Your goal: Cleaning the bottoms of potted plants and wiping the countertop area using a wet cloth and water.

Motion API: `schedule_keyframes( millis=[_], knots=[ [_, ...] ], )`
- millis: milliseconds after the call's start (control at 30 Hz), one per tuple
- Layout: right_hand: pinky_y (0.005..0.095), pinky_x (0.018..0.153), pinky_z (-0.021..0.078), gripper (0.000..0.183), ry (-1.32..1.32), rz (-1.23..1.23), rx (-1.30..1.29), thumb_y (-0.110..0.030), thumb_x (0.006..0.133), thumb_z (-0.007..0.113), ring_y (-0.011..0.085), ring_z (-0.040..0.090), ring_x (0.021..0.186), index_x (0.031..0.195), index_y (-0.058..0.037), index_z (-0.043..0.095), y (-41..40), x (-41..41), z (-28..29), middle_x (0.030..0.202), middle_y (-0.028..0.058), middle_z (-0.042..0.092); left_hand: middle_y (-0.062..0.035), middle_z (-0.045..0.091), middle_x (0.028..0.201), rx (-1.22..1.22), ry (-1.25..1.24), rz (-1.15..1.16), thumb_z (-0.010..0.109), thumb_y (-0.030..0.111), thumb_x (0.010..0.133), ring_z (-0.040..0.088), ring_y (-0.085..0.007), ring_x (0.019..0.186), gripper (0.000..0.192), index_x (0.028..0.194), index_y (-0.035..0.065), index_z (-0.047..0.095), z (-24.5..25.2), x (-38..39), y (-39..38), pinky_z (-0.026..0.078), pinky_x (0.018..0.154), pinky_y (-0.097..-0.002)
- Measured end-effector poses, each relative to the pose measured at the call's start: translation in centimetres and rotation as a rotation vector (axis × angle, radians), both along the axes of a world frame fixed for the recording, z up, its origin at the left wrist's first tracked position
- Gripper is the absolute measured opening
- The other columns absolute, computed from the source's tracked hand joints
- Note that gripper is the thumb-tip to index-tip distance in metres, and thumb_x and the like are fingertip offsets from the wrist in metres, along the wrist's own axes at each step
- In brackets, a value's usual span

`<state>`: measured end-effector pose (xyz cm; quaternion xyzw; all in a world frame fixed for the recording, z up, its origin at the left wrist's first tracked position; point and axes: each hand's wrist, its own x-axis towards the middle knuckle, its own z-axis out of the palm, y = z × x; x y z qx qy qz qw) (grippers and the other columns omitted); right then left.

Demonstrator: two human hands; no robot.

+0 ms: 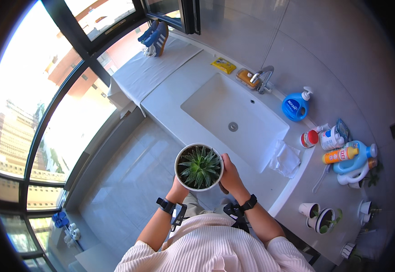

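Both hands hold a round white pot (pixel 176 166) up in front of my body. A green rosette succulent (pixel 199 166) with pointed leaves grows from dark soil inside it. My left hand (pixel 177 190) grips the pot's lower left side, with its fingers mostly hidden beneath the pot. Against the right side presses my right hand (pixel 231 175), thumb up near the rim. Just beyond the pot lies the white rectangular sink (pixel 214 105) with a round drain (pixel 232 126).
A chrome faucet (pixel 263 78) stands behind the sink, near a blue pump bottle (pixel 295 107). A white cloth (pixel 285 159) drapes over the sink's right edge. Farther right are cleaning bottles (pixel 340 155) and small potted plants (pixel 325 220). Blue sneakers (pixel 158 38) lean by the window.
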<state>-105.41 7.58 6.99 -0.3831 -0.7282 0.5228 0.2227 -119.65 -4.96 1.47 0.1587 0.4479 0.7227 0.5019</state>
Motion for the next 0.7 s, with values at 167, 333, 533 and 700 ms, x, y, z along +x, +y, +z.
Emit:
schedule_keyframes(
  millis=[167,333,533,700],
  knots=[
    [0.0465,0.067,0.0427,0.021,-0.017,-0.097,-0.034,-0.024,0.096,0.039,0.0460,0.054,0.083,0.098,-0.0034,0.043,5.3,-12.8,-3.6,0.084,0.0258,0.057,-0.0058,0.061,0.100,-0.023,0.248,0.023,0.054,0.006,0.089,0.059,-0.0151,0.087,0.019,0.108,0.0021,0.057,-3.5,-12.7,6.9,0.052,0.078,-0.0292],
    [0.0336,0.076,0.0428,0.031,0.154,-0.054,-0.389,-0.034,0.098,0.036,0.0202,0.055,0.087,0.099,-0.0041,0.046,10.3,-22.6,-5.6,0.094,0.0122,0.058,-0.0060,0.062,0.102,-0.149,0.072,-0.128,0.056,0.008,0.088,0.059,-0.0136,0.090,0.025,0.112,0.0014,0.057,-3.6,-24.5,12.2,0.051,0.078,-0.0280],
    [0.0286,0.085,0.0397,0.045,0.243,-0.144,-0.878,-0.043,0.097,0.033,0.0133,0.049,0.093,0.108,-0.0030,0.051,15.1,-31.5,-6.4,0.099,0.0059,0.054,-0.0057,0.063,0.099,-0.232,0.225,-0.159,0.050,0.008,0.090,0.057,-0.0106,0.087,0.023,0.110,-0.0012,0.058,-6.7,-33.5,16.8,0.049,0.076,-0.0271],
    [0.0250,0.078,0.0440,0.042,0.206,-0.229,-0.745,-0.045,0.096,0.034,0.0082,0.053,0.087,0.104,-0.0092,0.054,17.5,-34.5,-9.6,0.093,0.0018,0.056,-0.0057,0.062,0.101,-0.193,0.174,-0.119,0.050,0.009,0.091,0.058,-0.0121,0.088,0.024,0.111,-0.0018,0.057,-9.7,-35.5,18.7,0.050,0.077,-0.0277]
  ],
)
